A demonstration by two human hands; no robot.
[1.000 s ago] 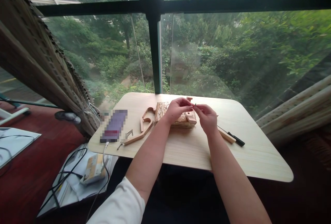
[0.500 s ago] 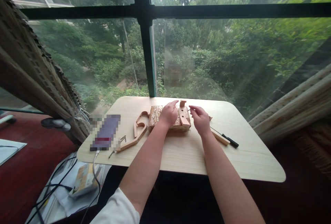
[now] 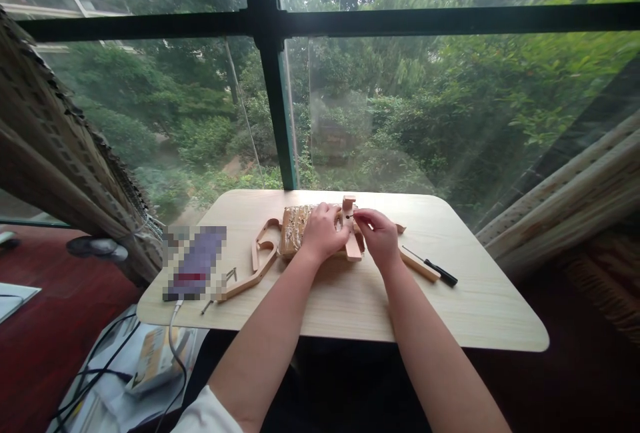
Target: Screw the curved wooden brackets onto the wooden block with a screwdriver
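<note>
A tan block with a mottled, whitish pattern (image 3: 294, 229) lies on the table. Across its right end rests a pale wooden piece (image 3: 354, 247) with a raised far end and a dark hole. My left hand (image 3: 324, 229) curls over the block, its thumb side steadying the wooden piece. From the right, my right hand (image 3: 379, 233) pinches a thin screw at the hole; the fingers hide most of it. Left of the block lies a curved wooden part (image 3: 255, 279), with loose screws (image 3: 233, 275) beside it.
On the table's (image 3: 465, 319) left side lies a blurred phone (image 3: 197, 263) with a white cable. A black-handled screwdriver (image 3: 445, 275) and a wooden strip (image 3: 423, 265) lie to the right. Window glass stands behind the far edge; papers and cables are at lower left.
My right hand has brought the screw left to the hole in the wooden piece. My left hand has shifted right, from the block onto that piece. The view has moved slightly.
</note>
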